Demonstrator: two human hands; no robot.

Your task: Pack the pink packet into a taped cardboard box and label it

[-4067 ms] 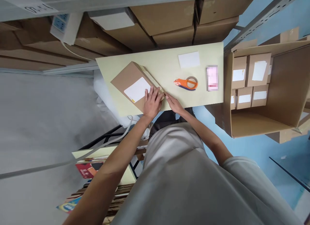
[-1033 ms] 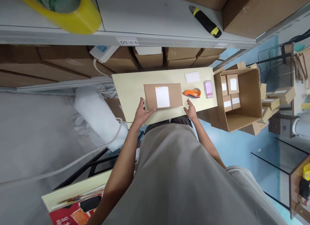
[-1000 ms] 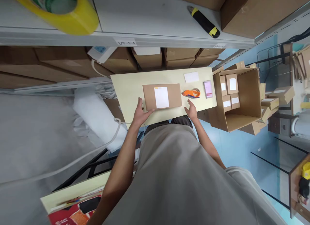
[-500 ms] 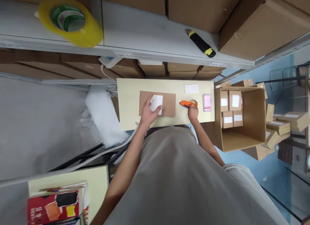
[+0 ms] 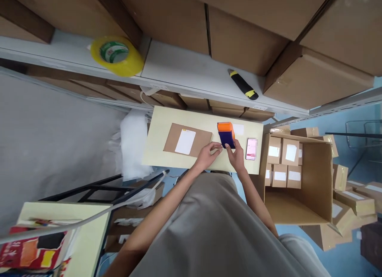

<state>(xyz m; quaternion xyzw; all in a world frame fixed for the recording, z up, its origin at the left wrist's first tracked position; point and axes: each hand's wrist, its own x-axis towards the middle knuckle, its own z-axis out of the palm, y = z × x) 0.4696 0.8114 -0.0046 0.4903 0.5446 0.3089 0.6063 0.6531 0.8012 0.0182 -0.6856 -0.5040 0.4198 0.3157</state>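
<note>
At your left, the labelled box (image 5: 204, 140) lies flat on the pale surface (image 5: 158, 130), its long axis running across in front of you, the right end slanting slightly toward you. The key relation is this: the box sits to the left of the tape dispenser (image 5: 226, 134), with a narrow strip of surface between them as you look down, and your left grip (image 5: 206, 157) is the nearer one to the box, by its near right corner. That forearm reaches up and inward from the lower left; the fingers and thumb point right, toward the dispenser's near end. You cannot tell from here whether those fingertips pinch anything or merely come close to it.

Next, the dispenser stands tilted, long axis pointing away from you, orange end farthest, dark blue face toward you. Your right grip (image 5: 237, 157) is clamped on its near end, thumb over the blue face, forearm rising from the lower right. Beyond it lies a white card (image 5: 238, 129); farther right, a phone (image 5: 251, 149).
</note>
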